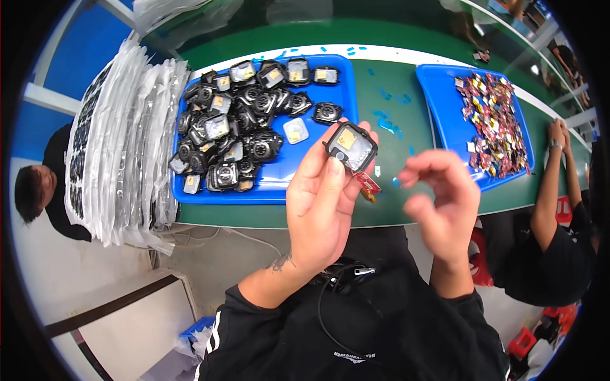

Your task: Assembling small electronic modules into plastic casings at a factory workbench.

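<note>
My left hand (pixel 323 197) is closed round a black square smartwatch case (pixel 354 147), with the thumb pressed on its near edge. A yellow sticker and a clear film cover the side turned up. A small red piece with a yellowish end (pixel 368 183) hangs below the case, by my fingers. To its right my right hand (pixel 443 197) is raised, slightly blurred, fingers bent and apart, with nothing seen between them. Many similar black watch cases (pixel 248 105) lie heaped in the blue tray (pixel 298 168) at the left, some with yellow stickers.
A second blue tray (pixel 448 120) at the right holds a pile of small red and gold pieces (pixel 492 124). Blue film scraps (pixel 387 125) dot the green table (pixel 381 206). Plastic-wrapped stacks (pixel 127 140) stand at the left. People (pixel 546 241) are nearby on both sides.
</note>
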